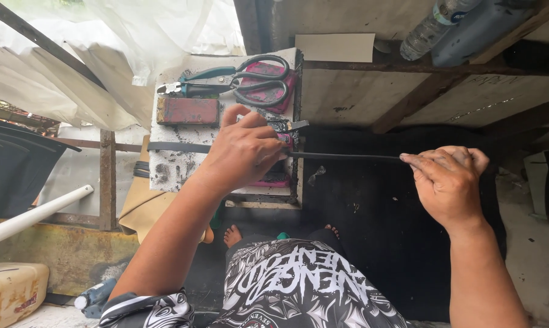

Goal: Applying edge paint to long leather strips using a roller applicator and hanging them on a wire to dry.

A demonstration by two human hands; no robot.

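Large scissors (259, 79) with dark handles lie at the far end of my tabletop (165, 164), just beside green-handled pliers (201, 82). Near them sits a reddish rectangular block (187, 111). A clear plastic bottle (426, 30) lies up on the wooden boards to my right. Down to my left, a white pipe (34, 215) slants above a yellowed plastic canister (10, 291).

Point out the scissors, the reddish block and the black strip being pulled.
scissors (259, 78): head view, on the dark handle loops.
reddish block (187, 111): head view, middle of its top face.
black strip (347, 157): head view, taut stretch between the hands.
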